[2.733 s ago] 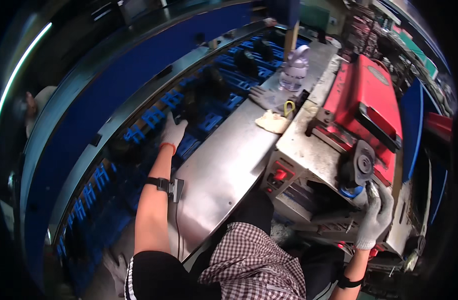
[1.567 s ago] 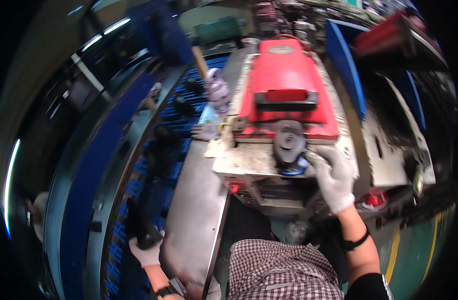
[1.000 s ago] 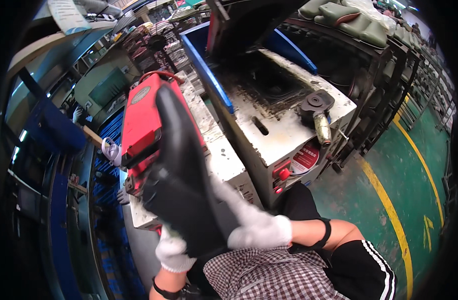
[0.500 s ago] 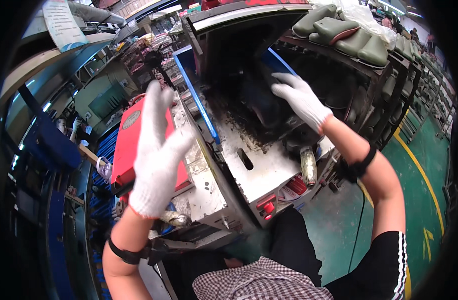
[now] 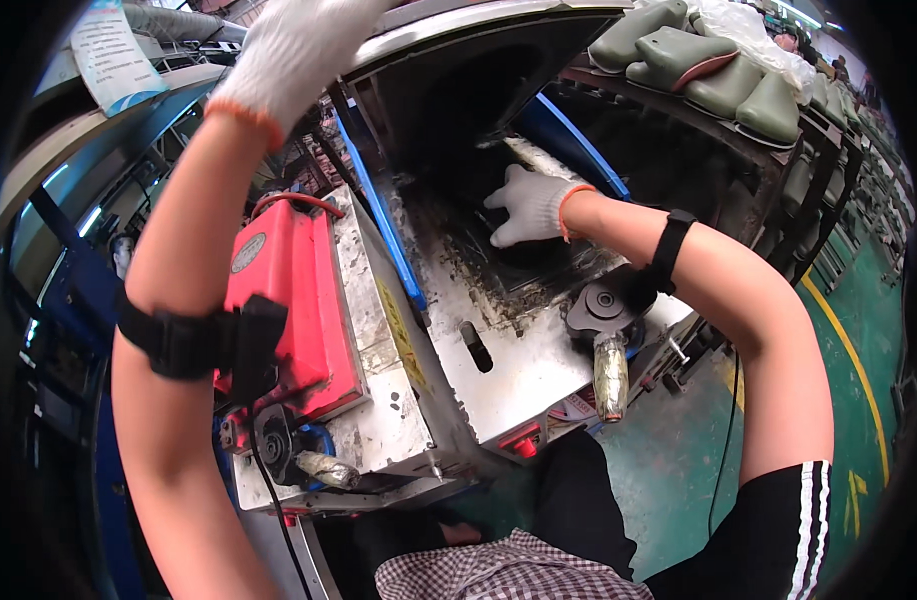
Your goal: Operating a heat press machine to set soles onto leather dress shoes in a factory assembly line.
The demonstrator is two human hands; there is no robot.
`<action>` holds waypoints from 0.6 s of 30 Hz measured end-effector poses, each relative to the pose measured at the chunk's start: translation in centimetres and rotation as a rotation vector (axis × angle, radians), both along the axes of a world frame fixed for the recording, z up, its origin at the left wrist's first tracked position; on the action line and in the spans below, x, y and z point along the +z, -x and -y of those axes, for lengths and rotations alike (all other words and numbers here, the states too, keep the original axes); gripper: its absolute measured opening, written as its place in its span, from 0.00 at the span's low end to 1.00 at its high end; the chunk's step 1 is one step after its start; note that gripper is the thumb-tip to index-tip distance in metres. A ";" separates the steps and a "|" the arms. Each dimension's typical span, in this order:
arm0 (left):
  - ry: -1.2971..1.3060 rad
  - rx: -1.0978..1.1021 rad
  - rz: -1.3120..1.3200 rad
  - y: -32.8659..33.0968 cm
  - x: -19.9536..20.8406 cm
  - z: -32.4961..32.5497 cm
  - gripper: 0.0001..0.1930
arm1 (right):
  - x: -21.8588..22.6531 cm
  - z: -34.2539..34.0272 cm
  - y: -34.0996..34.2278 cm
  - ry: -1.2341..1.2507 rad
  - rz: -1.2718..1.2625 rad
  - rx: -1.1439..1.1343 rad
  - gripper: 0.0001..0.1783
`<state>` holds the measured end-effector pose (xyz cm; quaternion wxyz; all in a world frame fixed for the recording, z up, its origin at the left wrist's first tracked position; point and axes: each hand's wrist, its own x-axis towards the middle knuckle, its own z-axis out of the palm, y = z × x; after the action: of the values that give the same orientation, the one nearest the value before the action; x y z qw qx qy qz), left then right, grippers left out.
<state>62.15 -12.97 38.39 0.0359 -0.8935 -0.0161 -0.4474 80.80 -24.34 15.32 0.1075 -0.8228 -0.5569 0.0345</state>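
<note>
My left hand [image 5: 299, 50], in a white knitted glove with an orange cuff, is raised beside the upper left edge of a tilted-up machine lid [image 5: 459, 95]. Its fingertips run out of the picture at the top, so any grip is hidden. Under the lid, my right hand [image 5: 534, 208], gloved the same way, reaches into the dark, grimy recess [image 5: 504, 275] of the machine. Its fingers are apart and point left, low over the dark surface; no held thing shows. Just beyond it lies a foil-wrapped bar [image 5: 539, 158].
A red housing [image 5: 294, 300] stands on the machine's left side. Wrapped handles [image 5: 611, 380] stick out at the front. Blue side rails [image 5: 379, 210] flank the recess. Green clog-like shoes [image 5: 679, 60] line a rack at the right. A black cable [image 5: 264, 480] hangs from my left arm strap.
My left hand has moved up and away to the lid's edge. My right hand has gone down and left into the recess. The lid appears higher in view.
</note>
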 end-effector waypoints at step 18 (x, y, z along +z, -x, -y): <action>-0.100 0.017 -0.155 -4.9 2.5 2.4 0.28 | -0.7 0.4 -0.5 0.020 -0.094 -0.023 0.51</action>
<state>67.02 -15.37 40.90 0.0852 -0.9224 0.0015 -0.3767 81.30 -24.69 14.62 0.1257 -0.8276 -0.5415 0.0774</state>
